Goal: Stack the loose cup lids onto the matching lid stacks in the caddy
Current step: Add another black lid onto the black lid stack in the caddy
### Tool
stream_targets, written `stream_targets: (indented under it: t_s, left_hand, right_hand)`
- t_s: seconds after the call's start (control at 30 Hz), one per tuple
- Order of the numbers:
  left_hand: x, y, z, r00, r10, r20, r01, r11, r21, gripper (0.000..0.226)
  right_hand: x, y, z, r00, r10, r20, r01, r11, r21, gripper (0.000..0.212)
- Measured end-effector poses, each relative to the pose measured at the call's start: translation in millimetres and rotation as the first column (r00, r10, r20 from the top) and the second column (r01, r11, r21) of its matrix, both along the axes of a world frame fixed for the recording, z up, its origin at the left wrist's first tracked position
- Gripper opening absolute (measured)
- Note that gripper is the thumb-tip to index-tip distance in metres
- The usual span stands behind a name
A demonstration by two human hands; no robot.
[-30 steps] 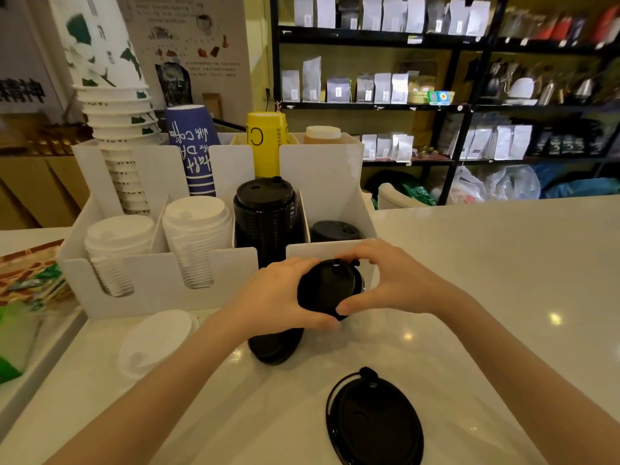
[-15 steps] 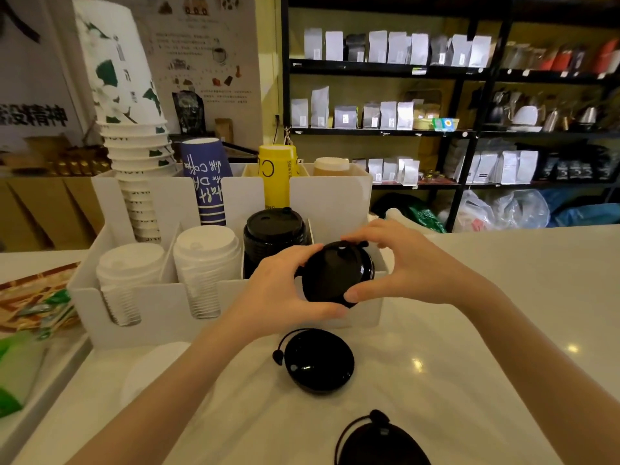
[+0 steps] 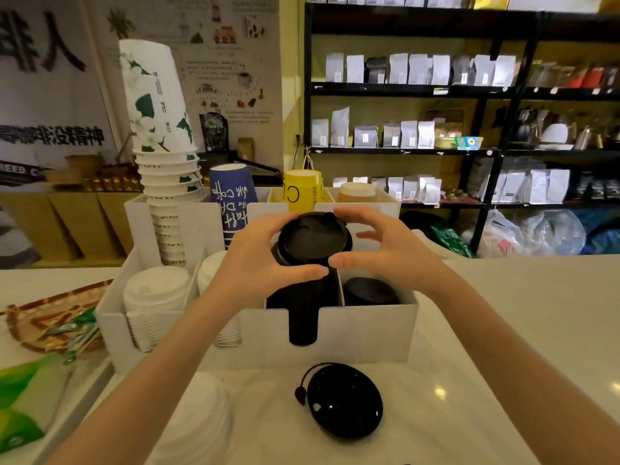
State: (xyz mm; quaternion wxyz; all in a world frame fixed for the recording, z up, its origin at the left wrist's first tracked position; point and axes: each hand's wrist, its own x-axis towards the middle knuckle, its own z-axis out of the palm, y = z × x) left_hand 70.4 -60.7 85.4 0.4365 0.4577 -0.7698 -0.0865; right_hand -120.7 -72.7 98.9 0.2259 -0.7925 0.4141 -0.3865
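A white caddy (image 3: 365, 330) stands on the counter with two white lid stacks, one at the left (image 3: 154, 297) and one behind my left forearm, a tall black lid stack (image 3: 302, 317) and a low black lid stack (image 3: 370, 292) at the right. My left hand (image 3: 258, 263) and my right hand (image 3: 385, 250) hold a black lid (image 3: 313, 238) from both sides on top of the tall black stack. A loose black lid (image 3: 344, 401) lies upside down in front of the caddy. A loose white lid (image 3: 198, 421) lies under my left forearm.
Stacks of paper cups stand in the caddy's back row: white and green (image 3: 161, 169), blue (image 3: 233, 199), yellow (image 3: 303, 191), brown (image 3: 355, 193). A tray with green packets (image 3: 50, 330) sits at the left. Black shelves with bags (image 3: 436, 129) fill the background.
Both hands have carried the black lid up and away from the counter onto the tall black stack. The camera has tilted up, so the nearest loose black lid has left the view.
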Motion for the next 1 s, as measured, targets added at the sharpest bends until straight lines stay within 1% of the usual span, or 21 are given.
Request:
stream_targets:
  t_s: [0.1, 0.2, 0.33, 0.43, 0.63, 0.77, 0.87, 1.0]
  left_hand:
    - [6, -10, -2, 0.999, 0.038, -0.039, -0.037, 0.999, 0.013, 0.082]
    - [9, -16, -4, 0.998, 0.046, -0.044, -0.045, 0.999, 0.023, 0.069]
    - [11, -22, -8, 0.997, 0.072, 0.002, -0.072, 0.997, 0.039, 0.064]
    - [12, -24, -9, 0.998, 0.055, 0.027, -0.057, 0.996, 0.070, 0.059]
    - [14, -27, -13, 0.999, 0.023, 0.047, -0.028, 0.994, 0.107, 0.059]
    - [12, -28, -18, 0.996, 0.020, 0.086, -0.027, 0.996, 0.086, 0.063]
    - [11, -29, -19, 0.994, 0.035, 0.103, -0.043, 0.996, 0.076, 0.063]
    - [15, -32, -22, 0.991, 0.062, 0.117, -0.074, 0.992, 0.100, 0.067]
  right_hand:
    - [9, -15, -3, 0.997, 0.037, 0.063, -0.039, 0.999, 0.026, 0.062]
    - [13, -29, -10, 0.997, 0.060, 0.057, -0.063, 0.997, 0.054, 0.063]
    - [17, -41, -20, 0.997, 0.068, 0.029, -0.071, 0.994, 0.086, 0.061]
    - [17, -46, -27, 0.996, 0.077, 0.041, -0.081, 0.989, 0.124, 0.061]
    - [16, -45, -34, 0.995, 0.063, 0.072, -0.073, 0.987, 0.144, 0.059]
    - [15, -41, -39, 0.996, 0.060, 0.068, -0.068, 0.989, 0.130, 0.061]
    - [15, -41, -41, 0.995, 0.067, 0.077, -0.077, 0.988, 0.137, 0.059]
    - [14, -44, -45, 0.994, 0.070, 0.088, -0.083, 0.985, 0.151, 0.057]
